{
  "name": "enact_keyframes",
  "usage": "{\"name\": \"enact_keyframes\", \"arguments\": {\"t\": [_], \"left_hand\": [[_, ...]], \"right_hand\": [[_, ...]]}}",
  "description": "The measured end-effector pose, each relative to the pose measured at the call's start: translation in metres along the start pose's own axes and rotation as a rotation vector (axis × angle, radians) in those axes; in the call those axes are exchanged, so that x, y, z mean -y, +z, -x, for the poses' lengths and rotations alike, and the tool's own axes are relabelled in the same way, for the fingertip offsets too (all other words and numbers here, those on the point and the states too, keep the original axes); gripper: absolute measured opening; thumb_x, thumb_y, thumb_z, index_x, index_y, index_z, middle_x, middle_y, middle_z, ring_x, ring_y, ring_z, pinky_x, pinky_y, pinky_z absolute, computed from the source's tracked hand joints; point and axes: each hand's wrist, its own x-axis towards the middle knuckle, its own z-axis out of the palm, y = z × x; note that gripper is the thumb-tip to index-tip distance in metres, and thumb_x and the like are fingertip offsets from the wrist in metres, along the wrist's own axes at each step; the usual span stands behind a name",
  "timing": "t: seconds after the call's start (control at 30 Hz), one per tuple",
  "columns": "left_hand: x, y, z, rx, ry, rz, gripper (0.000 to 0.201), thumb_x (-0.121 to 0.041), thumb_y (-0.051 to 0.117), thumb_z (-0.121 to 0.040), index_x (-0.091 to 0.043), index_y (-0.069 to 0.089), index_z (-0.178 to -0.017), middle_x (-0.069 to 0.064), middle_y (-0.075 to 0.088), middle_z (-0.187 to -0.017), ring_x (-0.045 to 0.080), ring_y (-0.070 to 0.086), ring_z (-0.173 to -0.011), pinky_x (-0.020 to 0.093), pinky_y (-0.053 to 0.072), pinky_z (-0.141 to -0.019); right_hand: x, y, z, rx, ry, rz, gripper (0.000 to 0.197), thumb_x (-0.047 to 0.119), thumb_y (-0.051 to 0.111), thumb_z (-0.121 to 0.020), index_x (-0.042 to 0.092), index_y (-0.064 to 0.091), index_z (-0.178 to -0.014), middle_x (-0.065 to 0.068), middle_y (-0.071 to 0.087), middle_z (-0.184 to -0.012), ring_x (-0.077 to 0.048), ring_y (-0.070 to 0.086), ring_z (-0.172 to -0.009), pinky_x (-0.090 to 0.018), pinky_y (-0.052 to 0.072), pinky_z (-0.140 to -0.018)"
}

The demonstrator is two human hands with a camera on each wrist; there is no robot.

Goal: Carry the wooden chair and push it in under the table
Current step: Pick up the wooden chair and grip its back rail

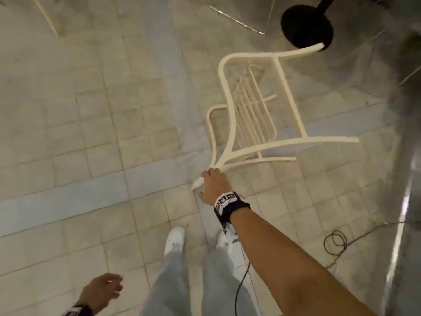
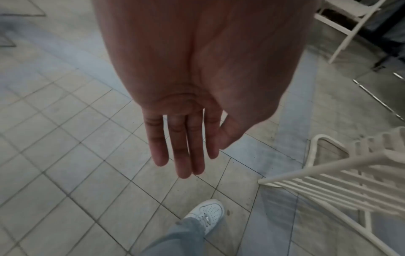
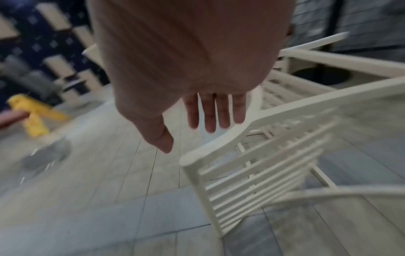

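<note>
Wooden chair [image 1: 250, 110] tilted over tiled floor [image 1: 91, 110], its top rail touched by straight-fingered right hand [image 1: 214, 185], left hand [image 2: 186, 138] relaxed, nothing held.

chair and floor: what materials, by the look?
Chair: painted wood, probably; matte cream coat, thin slats and bent rails, no grain showing, so metal or plastic can't be excluded. Floor: ceramic or stone tile, likely; beige squares with grout lines and grey bands, faint sheen.
</note>
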Motion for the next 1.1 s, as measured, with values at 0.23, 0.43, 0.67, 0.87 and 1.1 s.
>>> {"name": "enact_keyframes", "arguments": {"t": [0.23, 0.43, 0.67, 0.87, 1.1], "left_hand": [[-0.015, 0.064, -0.054, 0.054, 0.101, -0.104, 0.016, -0.015, 0.06, -0.094, -0.025, 0.073, -0.091, -0.005, 0.08, -0.083, 0.014, 0.075, -0.078, 0.025, 0.05, -0.064], [-0.06, 0.08, -0.045, 0.078, 0.269, -0.226, 0.018, -0.028, 0.052, -0.097, -0.038, 0.065, -0.092, -0.014, 0.076, -0.09, 0.007, 0.071, -0.085, 0.027, 0.052, -0.077], [-0.131, 0.066, -0.005, -0.006, 0.426, -0.162, 0.029, -0.034, 0.062, -0.095, -0.026, 0.06, -0.122, 0.001, 0.071, -0.115, 0.022, 0.067, -0.103, 0.034, 0.054, -0.092], [-0.173, 0.05, 0.007, 0.015, 0.531, -0.311, 0.089, -0.056, 0.071, -0.085, -0.023, 0.03, -0.157, 0.0, 0.045, -0.157, 0.023, 0.045, -0.142, 0.04, 0.038, -0.116], [-0.188, 0.004, 0.035, -0.254, 0.893, -0.361, 0.04, -0.021, 0.06, -0.078, -0.033, 0.078, -0.112, 0.004, 0.082, -0.087, 0.028, 0.076, -0.074, 0.039, 0.062, -0.07]], "right_hand": [[-0.024, 0.05, -0.09, 0.117, -0.249, 0.42, 0.053, 0.055, 0.059, -0.084, 0.015, 0.06, -0.118, -0.009, 0.065, -0.119, -0.03, 0.055, -0.114, -0.047, 0.038, -0.104], [-0.04, 0.032, -0.066, -0.005, -0.249, 0.222, 0.042, 0.055, 0.069, -0.074, 0.017, 0.071, -0.091, -0.004, 0.071, -0.091, -0.025, 0.06, -0.093, -0.04, 0.036, -0.091], [-0.038, -0.088, 0.032, -0.228, -0.372, -0.11, 0.052, 0.068, 0.083, -0.058, 0.02, 0.068, -0.069, 0.005, 0.058, -0.063, -0.018, 0.052, -0.067, -0.036, 0.032, -0.076], [-0.024, -0.179, 0.108, -0.339, -0.428, -0.407, 0.053, 0.064, 0.09, -0.055, 0.02, 0.063, -0.068, 0.013, 0.052, -0.062, -0.007, 0.047, -0.061, -0.035, 0.039, -0.071], [-0.058, -0.227, 0.189, -0.459, -0.325, -0.719, 0.05, 0.054, 0.091, -0.058, 0.014, 0.064, -0.071, -0.003, 0.061, -0.069, -0.027, 0.055, -0.072, -0.04, 0.043, -0.066]]}}
